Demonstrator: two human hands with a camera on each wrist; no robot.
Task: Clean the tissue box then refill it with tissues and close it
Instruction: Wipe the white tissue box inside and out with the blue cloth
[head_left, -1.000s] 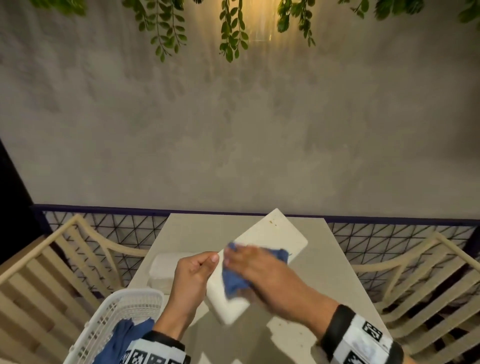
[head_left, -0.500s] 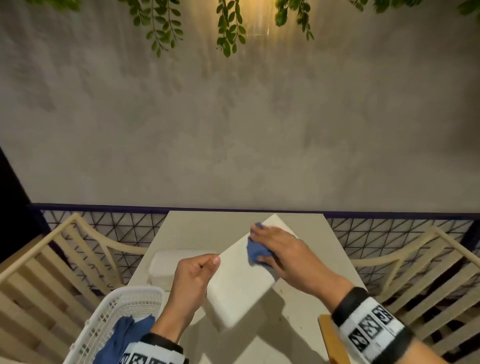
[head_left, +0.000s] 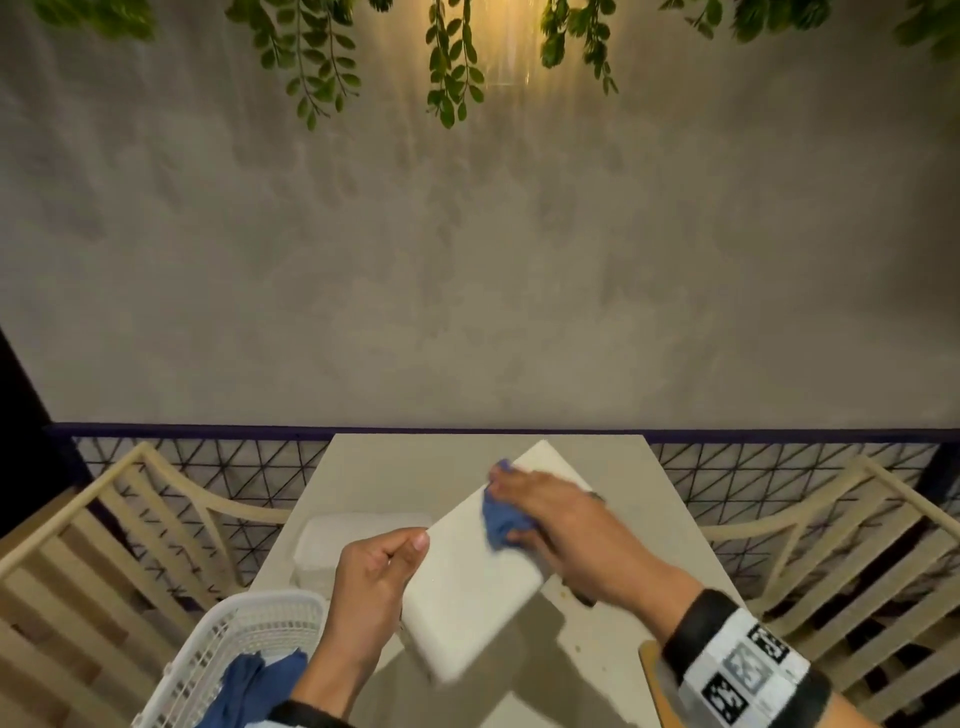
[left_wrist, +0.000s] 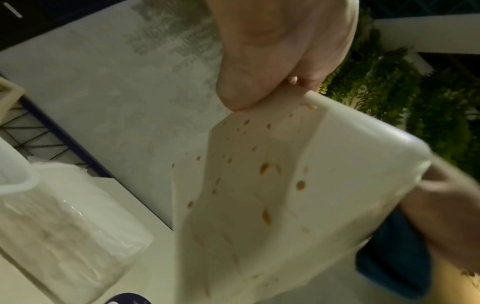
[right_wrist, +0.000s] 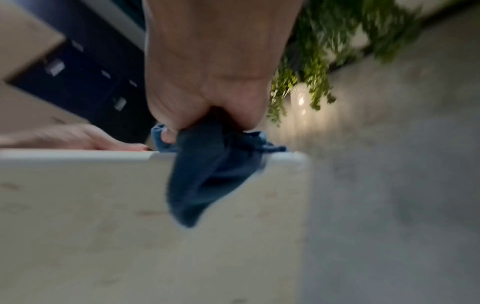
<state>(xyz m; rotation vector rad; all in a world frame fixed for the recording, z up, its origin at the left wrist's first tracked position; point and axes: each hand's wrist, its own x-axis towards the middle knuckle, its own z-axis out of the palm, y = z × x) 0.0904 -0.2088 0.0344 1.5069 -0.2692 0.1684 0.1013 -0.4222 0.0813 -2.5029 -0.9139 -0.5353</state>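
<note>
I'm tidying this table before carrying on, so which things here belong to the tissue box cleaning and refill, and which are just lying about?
Part of the job:
- white tissue box, gripped by the left hand, still spotted with brown stains
- blue cloth, held by the right hand
- wrapped tissue pack

Just lying about:
- white basket with another blue cloth
- wooden chairs
- hanging leaves

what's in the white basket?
White basket at the near left: a crumpled blue cloth lies inside it. The left hand and forearm cover its right part, and the frame edge cuts off the rest.
</note>
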